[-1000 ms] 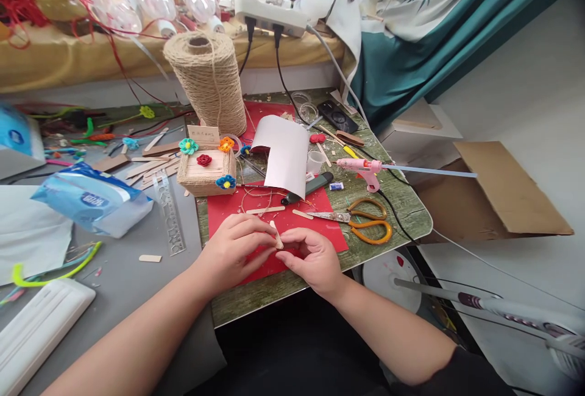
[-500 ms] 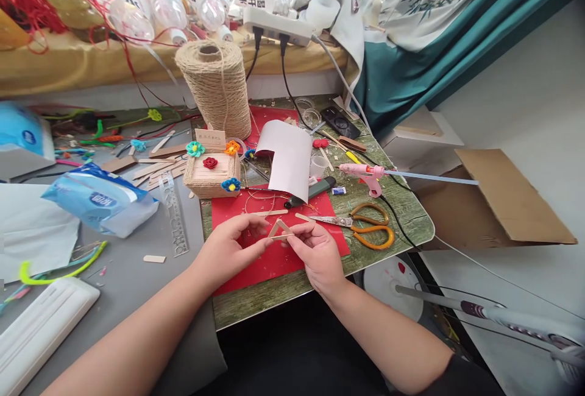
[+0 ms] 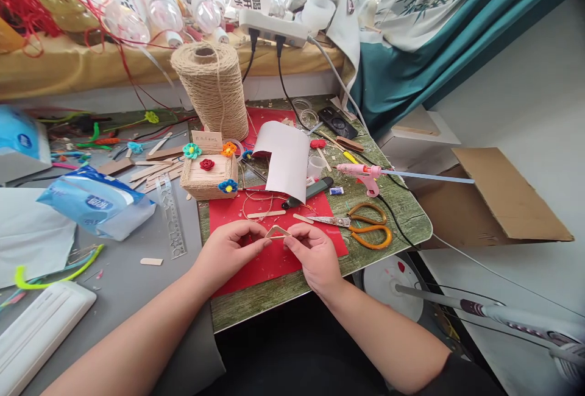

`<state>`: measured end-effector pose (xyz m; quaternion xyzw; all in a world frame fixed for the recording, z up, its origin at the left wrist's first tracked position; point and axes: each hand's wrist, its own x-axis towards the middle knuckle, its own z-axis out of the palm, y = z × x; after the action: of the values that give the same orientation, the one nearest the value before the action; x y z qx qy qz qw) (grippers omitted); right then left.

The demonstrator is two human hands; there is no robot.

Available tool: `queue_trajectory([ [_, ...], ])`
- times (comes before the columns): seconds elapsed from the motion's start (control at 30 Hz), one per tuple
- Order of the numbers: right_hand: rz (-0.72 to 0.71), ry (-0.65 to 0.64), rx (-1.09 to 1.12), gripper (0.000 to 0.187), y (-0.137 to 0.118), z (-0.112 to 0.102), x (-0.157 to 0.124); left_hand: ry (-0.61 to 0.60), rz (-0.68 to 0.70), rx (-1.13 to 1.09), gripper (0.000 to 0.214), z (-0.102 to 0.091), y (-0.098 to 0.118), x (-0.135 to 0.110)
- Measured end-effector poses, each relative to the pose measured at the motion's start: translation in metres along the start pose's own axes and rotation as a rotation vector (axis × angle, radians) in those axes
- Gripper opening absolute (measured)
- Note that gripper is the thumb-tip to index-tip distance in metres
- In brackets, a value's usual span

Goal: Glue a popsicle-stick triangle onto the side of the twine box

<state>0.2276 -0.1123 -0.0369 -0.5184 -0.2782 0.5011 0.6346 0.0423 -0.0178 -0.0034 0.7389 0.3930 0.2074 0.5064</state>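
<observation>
A small triangle of wooden craft sticks (image 3: 277, 237) is held up between my two hands over a red sheet (image 3: 256, 270). My left hand (image 3: 235, 247) pinches its left corner with thumb and forefinger. On the opposite corner, my right hand (image 3: 315, 254) is closed in a similar pinch. Just beyond the hands lie a loose craft stick (image 3: 266, 214) and a shorter stick piece (image 3: 302, 219). Scissors with orange handles (image 3: 370, 225) rest to the right of my right hand. A twine-wrapped box with small flowers (image 3: 210, 178) stands past my left hand.
A pink glue gun (image 3: 365, 173) with a long glue stick lies at the right, its cord trailing over the table edge. A twine spool (image 3: 212, 91) stands behind the box. Left are a tissue pack (image 3: 95, 201), a clear ruler (image 3: 171, 219) and scattered sticks. Curled white paper (image 3: 287, 164) sits mid-table.
The triangle has tipped and looks flatter from above. My right fingers have drawn in slightly around its corner. The whole view has shifted a little.
</observation>
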Motion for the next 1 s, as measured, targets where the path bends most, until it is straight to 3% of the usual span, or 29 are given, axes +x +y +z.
queue_trajectory([
  [0.4, 0.085, -0.017, 0.055, 0.025, 0.0023, -0.0034, 0.0014, 0.000, -0.055, -0.057, 0.026, 0.0012, -0.0042, -0.0003],
  [0.63, 0.062, -0.026, 0.047, 0.030, 0.0037, -0.0019, 0.0007, 0.002, -0.100, -0.139, 0.029, -0.0010, -0.0013, -0.0007],
  [1.0, 0.057, -0.043, 0.017, 0.021, 0.0054, -0.0042, 0.0016, -0.019, -0.102, -0.144, 0.030, 0.0008, -0.0017, -0.0013],
])
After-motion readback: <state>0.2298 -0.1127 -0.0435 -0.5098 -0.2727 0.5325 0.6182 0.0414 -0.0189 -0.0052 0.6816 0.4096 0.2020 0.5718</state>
